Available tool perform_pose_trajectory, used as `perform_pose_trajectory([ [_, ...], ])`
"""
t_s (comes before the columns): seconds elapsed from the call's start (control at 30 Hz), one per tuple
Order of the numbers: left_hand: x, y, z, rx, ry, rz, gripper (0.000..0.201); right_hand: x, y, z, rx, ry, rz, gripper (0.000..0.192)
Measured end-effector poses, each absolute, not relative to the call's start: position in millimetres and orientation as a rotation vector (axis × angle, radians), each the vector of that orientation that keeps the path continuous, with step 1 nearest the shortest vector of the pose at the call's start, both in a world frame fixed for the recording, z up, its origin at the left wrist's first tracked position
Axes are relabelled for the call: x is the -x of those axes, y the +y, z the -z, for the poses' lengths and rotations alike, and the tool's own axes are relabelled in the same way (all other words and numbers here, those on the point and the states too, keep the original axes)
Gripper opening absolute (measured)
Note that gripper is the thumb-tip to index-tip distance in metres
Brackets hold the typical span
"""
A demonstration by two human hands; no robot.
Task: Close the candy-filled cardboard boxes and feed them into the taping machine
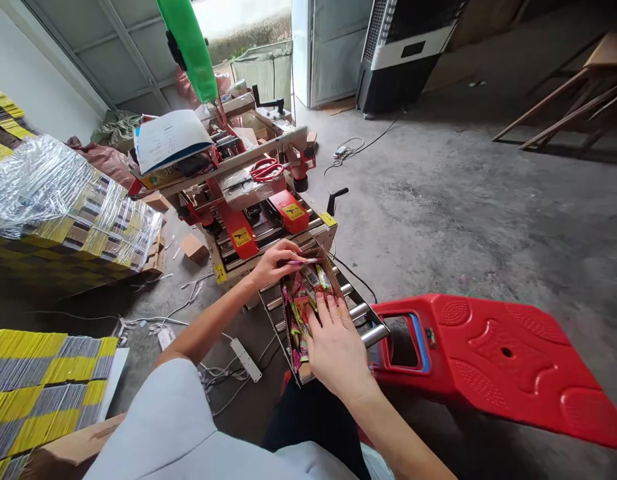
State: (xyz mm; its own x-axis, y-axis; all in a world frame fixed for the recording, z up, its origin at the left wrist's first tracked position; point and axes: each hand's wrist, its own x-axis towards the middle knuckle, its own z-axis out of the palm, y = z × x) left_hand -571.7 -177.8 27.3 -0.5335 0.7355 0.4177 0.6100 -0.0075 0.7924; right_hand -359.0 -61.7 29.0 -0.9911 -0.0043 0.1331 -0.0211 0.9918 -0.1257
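Note:
An open cardboard box [326, 257] full of small, colourful wrapped sweets [297, 312] rests on the roller conveyor [359, 311] in front of me. My right hand [338, 347] lies palm down over the sweets with its fingers stretched out and slightly apart. At the far left corner of the box, my left hand [277, 265] has bent fingers drawn together over the contents. Something thin and pale shows at its fingertips, but I cannot make out what it is. Both hands hide part of the box and the sweets.
Beyond the box stands a red-and-metal carton-sealing machine [246, 230], with red scissors [266, 170] and papers [171, 141] on top. A red plastic stool [518, 360] is at right. Cables and a power strip [246, 360] lie on the floor; stacked flat cartons [48, 373] stand left.

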Motion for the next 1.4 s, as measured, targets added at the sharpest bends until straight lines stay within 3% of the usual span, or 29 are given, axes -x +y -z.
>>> perform_pose_trajectory([
  [0.07,574,-179,-37,-1.602,2.123,-1.41,0.04,373,-66,-23,0.072,-2.882,-0.184,0.031],
  [0.2,575,-181,-53,-1.787,2.077,-0.901,0.057,397,-78,-4,0.267,-2.783,-0.125,0.021],
  [0.37,570,-158,-47,-1.919,2.269,-0.355,0.055,404,-88,14,0.289,-2.832,-0.05,0.023],
  [0.5,565,-130,-27,-1.922,2.375,-0.171,0.042,405,-80,24,0.26,-2.848,-0.061,0.03],
  [0.6,559,-120,-16,-1.857,2.482,-0.074,0.031,400,-70,28,0.23,-2.782,-0.28,0.03],
  [0.77,543,-127,-7,-1.706,2.751,0.074,0.033,375,-60,2,-0.016,-2.481,-0.843,0.037],
  [0.9,528,-124,1,-1.618,2.835,0.029,0.031,368,-43,-32,0.26,-2.425,-0.808,0.037],
  [1.03,525,-122,2,-1.468,2.913,-0.169,0.024,375,-50,-35,0.537,-2.69,-0.949,0.085],
  [1.1,530,-128,1,-1.289,2.913,-0.48,0.015,375,-70,-27,0.517,-2.793,-0.885,0.097],
  [1.17,538,-136,-1,-1.116,2.843,-0.816,0.01,371,-91,-16,0.501,-2.839,-0.673,0.099],
  [1.23,542,-144,-1,-0.999,2.806,-1.014,0.017,365,-105,-7,0.475,-2.865,-0.509,0.095],
  [1.4,501,-156,4,-0.857,2.984,-1.164,0.038,357,-104,1,0.399,-2.889,-0.509,0.084],
])
